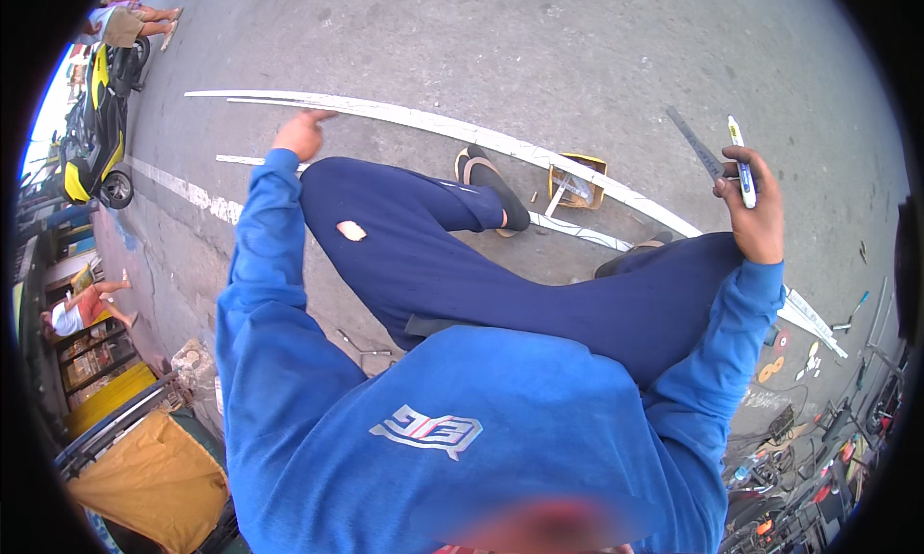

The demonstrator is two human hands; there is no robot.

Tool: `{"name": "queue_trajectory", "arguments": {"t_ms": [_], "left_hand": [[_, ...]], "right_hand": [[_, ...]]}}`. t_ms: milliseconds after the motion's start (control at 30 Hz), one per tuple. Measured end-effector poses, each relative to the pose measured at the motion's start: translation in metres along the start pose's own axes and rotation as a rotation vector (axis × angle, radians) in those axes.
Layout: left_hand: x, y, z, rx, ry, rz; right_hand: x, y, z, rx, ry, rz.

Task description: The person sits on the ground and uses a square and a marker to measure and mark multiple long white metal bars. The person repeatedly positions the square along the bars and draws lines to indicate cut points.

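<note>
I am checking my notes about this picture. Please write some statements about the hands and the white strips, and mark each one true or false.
1. The right hand holds a white marker and a grey ruler. True.
2. The left hand holds a hammer. False: it rests on the long white strip, holding nothing.
3. The white strip lies on the asphalt ground. True.
4. Both feet are bare. False: the left foot wears a dark sandal.

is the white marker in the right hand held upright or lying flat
Upright, roughly: the white marker stands on end in the right hand, its upper end clear above the fingers, beside a grey ruler in the same hand.
</note>
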State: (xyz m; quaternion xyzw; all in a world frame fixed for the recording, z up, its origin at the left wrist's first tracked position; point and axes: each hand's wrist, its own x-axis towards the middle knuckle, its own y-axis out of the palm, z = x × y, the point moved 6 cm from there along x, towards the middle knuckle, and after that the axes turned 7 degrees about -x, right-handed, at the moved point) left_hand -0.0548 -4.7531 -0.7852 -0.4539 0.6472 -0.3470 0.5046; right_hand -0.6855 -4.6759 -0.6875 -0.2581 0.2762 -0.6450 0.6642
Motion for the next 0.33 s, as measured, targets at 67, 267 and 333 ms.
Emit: {"name": "queue_trajectory", "arguments": {"t_ms": [67,267,333], "left_hand": [[0.000,0.030,0.007,-0.035,-0.096,0.123],[-0.006,0.016,-0.007,-0.008,-0.109,-0.031],[-0.015,0.003,-0.025,-0.027,-0.060,-0.084]], "right_hand": [[0.001,0.004,-0.003,0.012,0.012,0.000],[0.000,0.001,-0.005,0.054,0.009,-0.029],[0.001,0.003,-0.001,0.051,0.003,-0.024]]}}
